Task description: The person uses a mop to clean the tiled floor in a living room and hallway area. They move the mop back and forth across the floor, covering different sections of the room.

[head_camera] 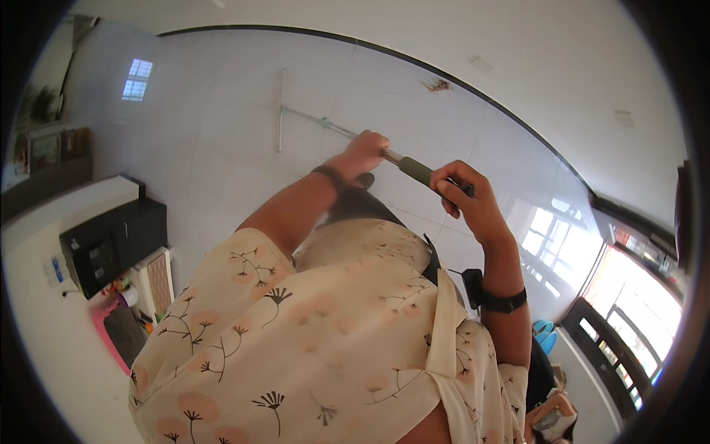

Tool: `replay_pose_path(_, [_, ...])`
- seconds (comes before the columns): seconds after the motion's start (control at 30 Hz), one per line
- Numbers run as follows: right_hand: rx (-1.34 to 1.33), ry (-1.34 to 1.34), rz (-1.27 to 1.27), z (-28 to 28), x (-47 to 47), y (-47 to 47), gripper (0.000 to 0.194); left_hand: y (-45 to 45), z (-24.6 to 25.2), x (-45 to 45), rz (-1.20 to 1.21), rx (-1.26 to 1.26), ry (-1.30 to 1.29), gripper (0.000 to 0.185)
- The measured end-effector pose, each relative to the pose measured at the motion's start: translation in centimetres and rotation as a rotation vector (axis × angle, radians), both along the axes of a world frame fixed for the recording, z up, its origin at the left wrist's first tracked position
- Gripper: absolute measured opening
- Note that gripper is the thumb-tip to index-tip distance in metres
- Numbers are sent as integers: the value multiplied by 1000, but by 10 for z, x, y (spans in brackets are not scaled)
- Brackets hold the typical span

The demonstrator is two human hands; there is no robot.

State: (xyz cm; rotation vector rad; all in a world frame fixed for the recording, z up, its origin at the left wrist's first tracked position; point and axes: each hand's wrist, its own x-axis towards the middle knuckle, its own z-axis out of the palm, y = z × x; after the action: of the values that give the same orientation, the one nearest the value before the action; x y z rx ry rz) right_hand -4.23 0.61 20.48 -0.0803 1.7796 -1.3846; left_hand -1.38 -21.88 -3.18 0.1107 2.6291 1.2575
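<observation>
A long-handled floor squeegee [310, 118] slants across the tiled floor [233, 127], its thin straight head [279, 130] at the far left end. My left hand [366, 150] is wrapped around the metal pole partway down. Near the top end, my right hand [463, 186] grips the handle where a green sleeve [415, 170] meets a dark tip. The pole passes under my left hand, so that stretch is hidden. Beyond the pole, a small pile of brownish debris [437, 85] lies on the floor by the wall.
A dark skirting strip [355, 41] edges the pale wall. To the left stand a black cabinet [119, 238] and a pink-framed item [108, 330]. Blue slippers [544, 336] and a dark-framed opening [621, 338] are at the right. Window light reflects off the tiles.
</observation>
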Motion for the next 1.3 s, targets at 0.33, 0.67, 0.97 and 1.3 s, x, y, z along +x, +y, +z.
replay_pose_path(0.33, [71,31,-487,7,83,102,6,131,-5,-23,-363,59,23,8])
replay_pose_path(0.67, [-83,17,-811,29,171,129,5,194,24,15,-631,-52,-33,10])
replay_pose_path(0.97, [-100,37,-938,75,237,159,7,220,84,50,-925,123,-60,12])
replay_pose_path(1.3, [-99,33,-605,78,197,119,19,207,36,40,-896,130,44,12])
